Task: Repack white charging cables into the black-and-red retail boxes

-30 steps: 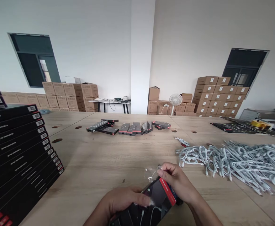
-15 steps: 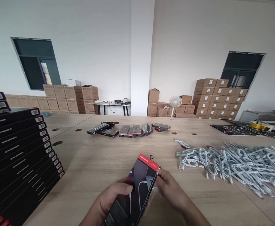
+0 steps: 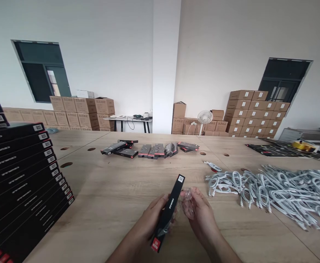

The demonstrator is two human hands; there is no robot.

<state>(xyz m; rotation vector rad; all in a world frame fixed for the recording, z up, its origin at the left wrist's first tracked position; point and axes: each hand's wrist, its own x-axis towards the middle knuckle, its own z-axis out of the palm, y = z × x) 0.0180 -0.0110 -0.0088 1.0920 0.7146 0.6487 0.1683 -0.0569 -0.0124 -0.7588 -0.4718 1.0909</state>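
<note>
A slim black box (image 3: pixel 169 212) is turned with its narrow printed side up, a QR label at its far end and a red patch at its near end. My left hand (image 3: pixel 152 218) grips it from the left. Crumpled clear plastic film (image 3: pixel 187 205) hangs along the box's right side, and my right hand (image 3: pixel 202 212) pinches it. The film still touches the box near its lower end.
A tall stack of black boxes (image 3: pixel 25 182) stands at the left. Several small boxes (image 3: pixel 157 150) lie farther back on the wooden table (image 3: pixel 116 186). Coiled white cables (image 3: pixel 280 190) spread over the right side, with a printed sheet (image 3: pixel 274 150) behind them.
The box has been rolled from its broad printed face onto its narrow side. My right hand has come off the box's far edge and now holds bunched film to its right.
</note>
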